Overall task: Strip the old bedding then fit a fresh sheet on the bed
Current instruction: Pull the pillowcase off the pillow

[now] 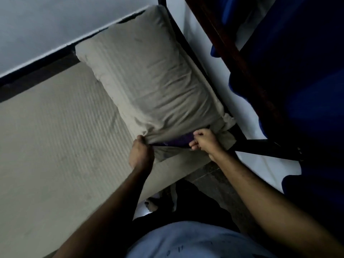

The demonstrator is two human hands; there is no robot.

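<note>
Head view looked steeply down over a bed dressed in a beige striped sheet [55,146], in dim light. A pillow [149,75] in a matching beige striped pillowcase lay across the head end of the mattress, its far long side against the dark metal bed frame [188,47], its near short end at the mattress edge closest to the person.

The left hand [141,153] gripped the near left corner of the pillowcase, fingers curled round a bunch of the cloth. The right hand [203,141] pinched the pillowcase opening further right, its fingers curled tight on the hem. Between the two hands the opening was spread, and a strip of dark purple inner cover [178,142] showed in the gap. Loose pillowcase cloth bunched just beyond the right hand, near the frame corner.

Both forearms reached in from the bottom of the frame, above a pale blue shirt [195,241]. Below the mattress edge a bare foot [151,203] stood on the floor. To the right, blue fabric [307,108] hung over a dark wooden structure [232,53], well apart from the pillow. A pale wall [46,25] ran behind the bed.
</note>
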